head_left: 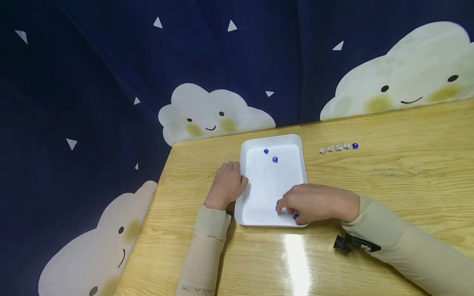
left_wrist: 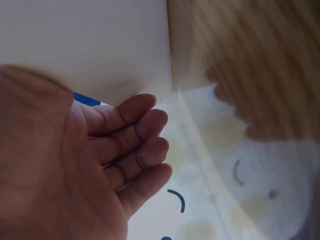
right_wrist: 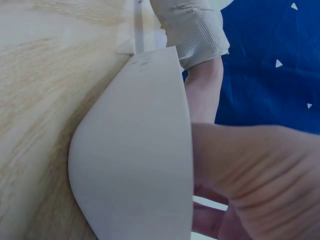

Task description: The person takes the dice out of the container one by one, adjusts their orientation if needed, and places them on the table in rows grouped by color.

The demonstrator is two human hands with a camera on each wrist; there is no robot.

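A shallow white tray [head_left: 261,193] lies on the wooden table. Against its left wall is my left hand [head_left: 226,185], holding the rim with the thumb hooked over the inside. The left wrist view shows that palm [left_wrist: 45,165] and the loosely bent fingers outside the wall. My right hand [head_left: 314,201] reaches over the right wall into the near right corner, fingers bent and spread around a blue die [head_left: 296,216], partly hidden beside the thumb. Two more blue dice [head_left: 275,159] sit toward the tray's far end. In the right wrist view, the tray wall [right_wrist: 132,150] hides the right fingertips.
To the right of the tray, a row of several dice stands on the table, white ones [head_left: 330,149] with a blue die [head_left: 355,146] at the right end. A dark blue curtain [head_left: 222,53] with printed clouds hangs along the table's back and left edges.
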